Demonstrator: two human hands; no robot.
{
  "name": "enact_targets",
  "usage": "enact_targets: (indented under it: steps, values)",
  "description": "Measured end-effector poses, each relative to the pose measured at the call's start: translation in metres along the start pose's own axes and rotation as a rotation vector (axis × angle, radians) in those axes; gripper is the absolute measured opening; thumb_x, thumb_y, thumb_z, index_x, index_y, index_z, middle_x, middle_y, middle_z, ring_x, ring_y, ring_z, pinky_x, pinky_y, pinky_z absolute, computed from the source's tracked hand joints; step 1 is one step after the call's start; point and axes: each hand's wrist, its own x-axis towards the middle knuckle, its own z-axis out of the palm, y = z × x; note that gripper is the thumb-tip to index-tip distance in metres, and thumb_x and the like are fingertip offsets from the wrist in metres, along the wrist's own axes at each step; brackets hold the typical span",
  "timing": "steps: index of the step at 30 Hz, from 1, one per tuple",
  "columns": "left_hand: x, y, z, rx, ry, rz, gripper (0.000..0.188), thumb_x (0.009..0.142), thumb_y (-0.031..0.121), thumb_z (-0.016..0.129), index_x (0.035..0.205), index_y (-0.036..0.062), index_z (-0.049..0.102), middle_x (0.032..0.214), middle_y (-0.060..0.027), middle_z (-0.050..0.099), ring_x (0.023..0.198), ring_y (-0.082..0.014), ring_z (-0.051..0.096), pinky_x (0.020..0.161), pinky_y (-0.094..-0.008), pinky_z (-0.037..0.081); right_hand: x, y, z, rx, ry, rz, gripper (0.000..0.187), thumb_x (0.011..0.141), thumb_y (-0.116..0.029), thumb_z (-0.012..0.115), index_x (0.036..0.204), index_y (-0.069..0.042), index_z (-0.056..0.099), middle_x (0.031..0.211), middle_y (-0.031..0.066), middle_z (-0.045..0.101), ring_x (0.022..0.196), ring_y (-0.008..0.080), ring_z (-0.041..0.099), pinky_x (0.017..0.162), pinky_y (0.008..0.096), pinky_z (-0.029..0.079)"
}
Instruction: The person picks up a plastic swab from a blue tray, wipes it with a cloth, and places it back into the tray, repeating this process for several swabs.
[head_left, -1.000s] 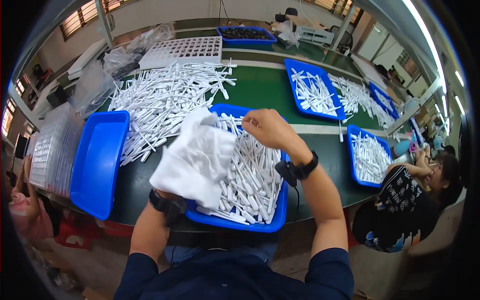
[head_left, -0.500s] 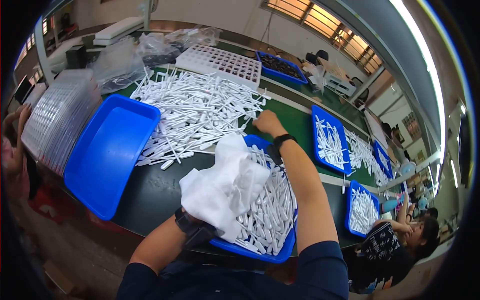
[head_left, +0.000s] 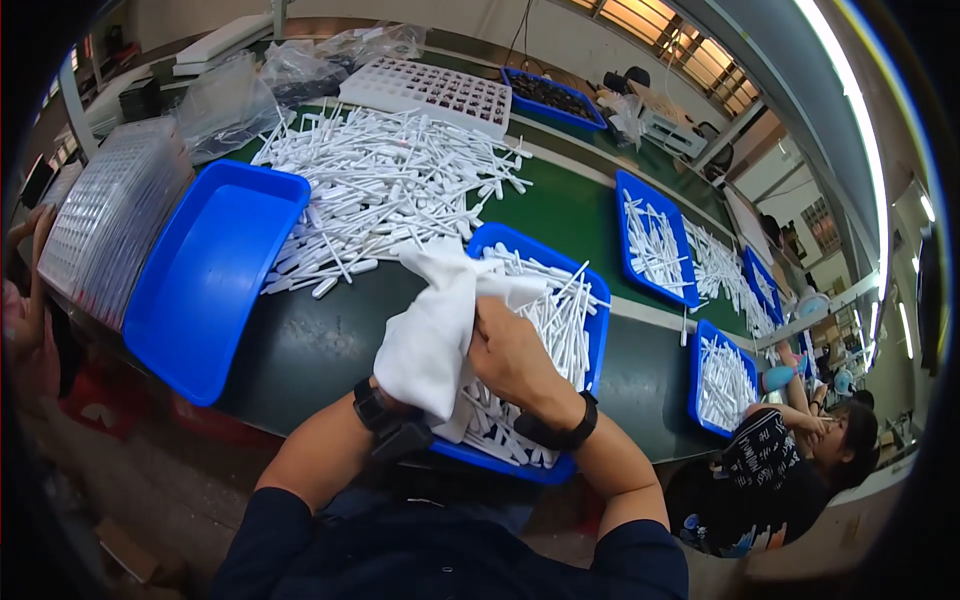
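A white cloth [head_left: 430, 335] is bunched over and around my left hand, which holds it up above the near blue tray [head_left: 597, 345]. That hand's fingers are hidden in the cloth; only the wrist with a dark band [head_left: 380, 412] shows. My right hand [head_left: 515, 355] is closed and presses against the cloth's right side. Whatever its fingers hold is hidden. White plastic droppers [head_left: 565, 310] with thin stems fill the tray under both hands. Beyond the cloth, a large heap of the same droppers [head_left: 390, 180] is spread over the green tabletop [head_left: 560, 205].
A bare-bottomed blue tray [head_left: 215, 270] stands left, beside stacked clear plastic trays [head_left: 115, 215]. Behind the heap lie a white foam tray [head_left: 430, 95] and plastic bags [head_left: 230, 105]. More blue trays [head_left: 655, 235] of droppers stand right, where a co-worker [head_left: 770, 480] sits.
My right hand has come back from the heap's right edge to the cloth, its fingers now against it. The cloth is gathered more narrowly, and the view has shifted slightly.
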Motion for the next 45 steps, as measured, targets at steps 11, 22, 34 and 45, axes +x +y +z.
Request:
enact_targets:
  steps: [11, 22, 34, 45]
  values:
    - [-0.013, -0.036, -0.060, -0.167, 0.237, 0.008, 0.026, 0.102, 0.022, 0.059, 0.122, 0.0058, 0.059, 0.093, -0.0042, 0.062, 0.087, -0.0191, 0.065, 0.075, -0.0356, 0.054, -0.014, -0.040, -0.007, 0.154, -0.221, 0.316, 0.022, 0.097, -0.013, 0.067, 0.109, 0.004, 0.058, 0.075, 0.0179, 0.069, 0.068, 0.0285, 0.069, 0.062, 0.0362, 0.051]
    - [-0.021, -0.013, -0.009, 0.409, -0.077, -0.050, 0.024, 0.101, 0.020, 0.059, 0.121, 0.0065, 0.059, 0.097, -0.0068, 0.064, 0.082, -0.0252, 0.065, 0.077, -0.0388, 0.055, -0.014, -0.023, -0.007, 0.791, -0.015, 0.386, 0.030, 0.099, -0.001, 0.058, 0.128, 0.003, 0.053, 0.101, 0.0124, 0.074, 0.091, 0.0198, 0.073, 0.078, 0.0312, 0.058]
    - [-0.037, 0.003, 0.013, 1.687, -0.168, 0.495, 0.056, 0.074, 0.029, 0.070, 0.125, 0.0074, 0.061, 0.103, -0.0120, 0.067, 0.088, -0.0324, 0.067, 0.075, -0.0436, 0.053, -0.022, -0.001, 0.013, 0.404, 0.065, 0.325, 0.030, 0.098, -0.001, 0.059, 0.127, 0.003, 0.057, 0.094, 0.0087, 0.072, 0.091, 0.0121, 0.071, 0.072, 0.0259, 0.054]
    - [-0.026, 0.011, 0.031, 1.505, -0.415, 0.669, 0.046, 0.062, 0.018, 0.069, 0.106, 0.0052, 0.063, 0.090, -0.0147, 0.065, 0.087, -0.0396, 0.063, 0.074, -0.0455, 0.051, -0.010, 0.019, -0.014, 0.660, 0.252, 0.373, 0.027, 0.102, -0.020, 0.062, 0.119, 0.000, 0.062, 0.070, -0.0024, 0.056, 0.059, 0.0053, 0.048, 0.055, 0.0241, 0.040]
